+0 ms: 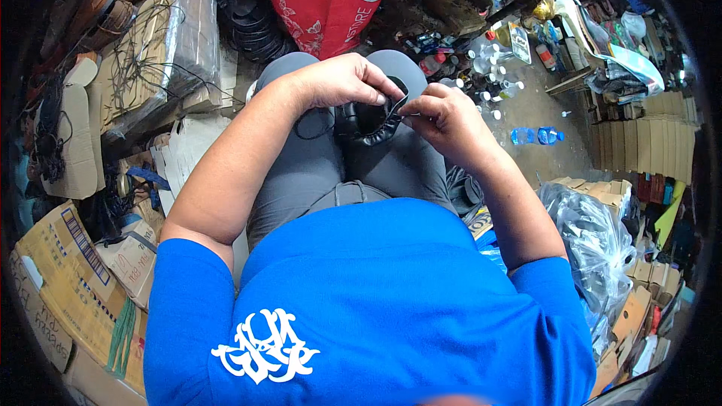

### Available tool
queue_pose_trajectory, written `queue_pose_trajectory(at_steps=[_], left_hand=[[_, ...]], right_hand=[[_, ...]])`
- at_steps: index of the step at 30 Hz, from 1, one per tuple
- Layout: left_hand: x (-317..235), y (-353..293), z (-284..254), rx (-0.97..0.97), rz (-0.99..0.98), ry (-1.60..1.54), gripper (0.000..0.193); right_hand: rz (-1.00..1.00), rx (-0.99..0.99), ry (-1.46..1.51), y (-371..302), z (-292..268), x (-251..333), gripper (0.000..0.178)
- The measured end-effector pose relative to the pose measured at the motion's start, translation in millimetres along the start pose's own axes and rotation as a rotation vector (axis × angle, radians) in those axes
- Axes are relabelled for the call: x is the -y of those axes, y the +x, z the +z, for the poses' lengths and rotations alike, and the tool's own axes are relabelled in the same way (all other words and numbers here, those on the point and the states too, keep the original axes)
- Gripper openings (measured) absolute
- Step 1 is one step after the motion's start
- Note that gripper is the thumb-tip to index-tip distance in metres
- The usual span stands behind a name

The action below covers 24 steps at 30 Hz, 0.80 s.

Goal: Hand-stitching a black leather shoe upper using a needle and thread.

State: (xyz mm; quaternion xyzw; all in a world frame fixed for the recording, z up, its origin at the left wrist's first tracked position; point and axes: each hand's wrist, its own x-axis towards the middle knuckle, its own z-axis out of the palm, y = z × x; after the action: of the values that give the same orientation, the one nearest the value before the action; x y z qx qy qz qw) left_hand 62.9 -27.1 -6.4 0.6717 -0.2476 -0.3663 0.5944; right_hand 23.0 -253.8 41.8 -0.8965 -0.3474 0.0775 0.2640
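Note:
A shiny black leather piece (376,137) with a puckered edge, which looks like a shoe upper, rests on my lap between the thighs. My left hand (350,83) pinches its far rim between thumb and fingers. From the right, the fingertips of my right hand (444,116) are closed on the same rim, close to the left fingertips. Whether the right fingers also hold a thread is too small to tell. A thin dark cord (307,137) loops over my left thigh beside the piece. Part of the leather is hidden behind my fingers.
Beyond my knees stands a red bag (323,7), with a black coiled heap (256,26) beside it. Cardboard boxes (71,256) crowd the left. Several bottles lie on the right floor, including a blue one (534,136). A clear plastic bag (587,240) sits near my right elbow.

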Motion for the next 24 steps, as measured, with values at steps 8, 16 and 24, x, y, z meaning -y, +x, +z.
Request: queue_pose_trajectory(at_steps=[8,16,24], left_hand=[[-3.3,4.6,5.6,0.002,0.036,0.107,0.038],[1.1,11.8,7.6,-0.027,0.046,0.157,0.035],[10.1,15.8,9.2,-0.063,0.078,0.131,0.033]], right_hand=[[0.137,0.169,0.368,6.3,0.7,-32.8,0.012],[0.259,0.325,0.631,8.3,8.5,-64.7,0.014],[0.216,0.273,0.73,5.6,18.6,-72.5,0.014]])
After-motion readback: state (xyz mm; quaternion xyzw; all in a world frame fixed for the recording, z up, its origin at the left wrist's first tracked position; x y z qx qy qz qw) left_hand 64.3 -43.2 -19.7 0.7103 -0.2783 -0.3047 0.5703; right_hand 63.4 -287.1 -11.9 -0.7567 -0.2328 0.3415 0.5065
